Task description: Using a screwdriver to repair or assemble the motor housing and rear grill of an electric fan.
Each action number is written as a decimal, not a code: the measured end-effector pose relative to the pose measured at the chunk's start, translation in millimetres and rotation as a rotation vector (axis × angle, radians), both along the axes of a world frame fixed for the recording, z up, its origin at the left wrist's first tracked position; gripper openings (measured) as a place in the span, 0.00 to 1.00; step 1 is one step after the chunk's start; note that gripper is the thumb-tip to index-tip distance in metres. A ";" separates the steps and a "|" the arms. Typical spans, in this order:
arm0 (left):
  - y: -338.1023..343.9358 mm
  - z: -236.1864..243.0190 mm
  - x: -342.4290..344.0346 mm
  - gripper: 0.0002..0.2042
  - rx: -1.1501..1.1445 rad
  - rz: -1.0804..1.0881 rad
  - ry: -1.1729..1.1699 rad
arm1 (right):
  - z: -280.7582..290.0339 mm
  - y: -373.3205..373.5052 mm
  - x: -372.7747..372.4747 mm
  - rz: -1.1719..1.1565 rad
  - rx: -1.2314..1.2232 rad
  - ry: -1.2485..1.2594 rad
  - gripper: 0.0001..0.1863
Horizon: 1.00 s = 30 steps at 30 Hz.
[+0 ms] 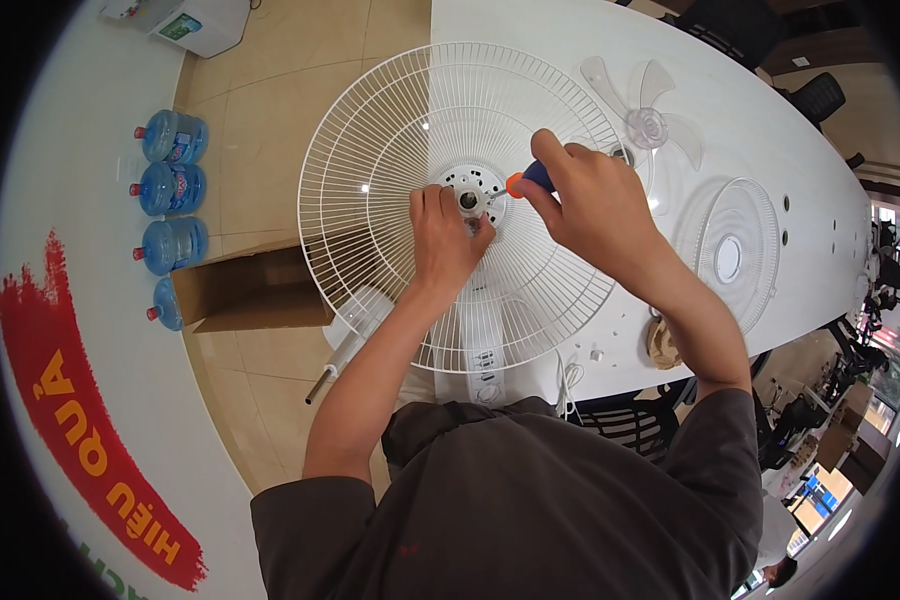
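A white wire fan guard [355,150] lies in front of me, with a round perforated hub [470,178] at its middle. My left hand [445,235] reaches over the guard, its fingers and thumb curled around the central hub piece. My right hand [602,205] grips a screwdriver [536,178] with a blue and orange handle. The thin shaft points left toward the hub; whether its tip sits in a screw is too small to tell. Beneath the wires shows the white fan stand with its control panel [485,365].
On the white table [810,150] to the right lie a clear fan blade [648,128] and a second round guard [730,255]. A white cable [570,378] trails near me. An open cardboard box [260,290] and several blue water bottles [175,188] stand on the floor at left.
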<state>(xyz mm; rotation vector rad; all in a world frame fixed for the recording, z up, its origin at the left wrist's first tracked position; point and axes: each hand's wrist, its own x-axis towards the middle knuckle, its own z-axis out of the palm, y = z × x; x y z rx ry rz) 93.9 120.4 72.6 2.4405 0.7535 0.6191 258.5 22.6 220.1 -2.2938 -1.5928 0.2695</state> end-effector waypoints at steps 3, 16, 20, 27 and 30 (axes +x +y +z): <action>1.5 -1.3 0.2 0.21 0.010 -0.018 -0.024 | -2.8 0.9 4.7 0.019 0.026 0.007 0.15; 13.1 -5.7 -0.7 0.22 0.052 -0.090 -0.099 | -1.5 8.7 5.2 0.050 0.041 0.014 0.18; 8.4 -9.8 -5.2 0.23 0.019 -0.047 -0.096 | 10.3 10.3 4.3 0.044 -0.128 -0.001 0.19; 12.7 -6.2 -5.2 0.26 -0.054 -0.043 -0.057 | 14.4 7.6 19.2 0.204 -0.081 -0.043 0.22; 12.4 -11.2 -4.8 0.27 -0.056 -0.074 -0.070 | 11.5 9.9 21.1 0.220 -0.095 -0.065 0.22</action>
